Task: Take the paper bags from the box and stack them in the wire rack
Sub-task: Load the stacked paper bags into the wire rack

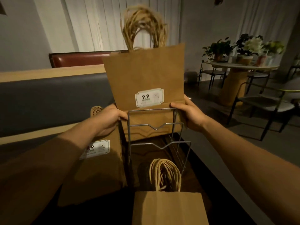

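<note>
2 hands hold a stack of bags [146, 75] upright at 12 o'clock. The left hand [110, 118] grips the stack's left edge, and the right hand [189, 113] grips its right edge, thumb on the front. The bottom of the stack sits behind the front wires of the rack [154, 127], which stands on the dark desk [201, 161]. Rope handles stick up from the top, and a white sticker [149, 97] with "9.9" is on the front. More bags [97, 168] lie flat at 9 o'clock of the rack, under the left arm. 1 more bag [168, 208] lies at 6 o'clock, handles pointing at the rack.
</note>
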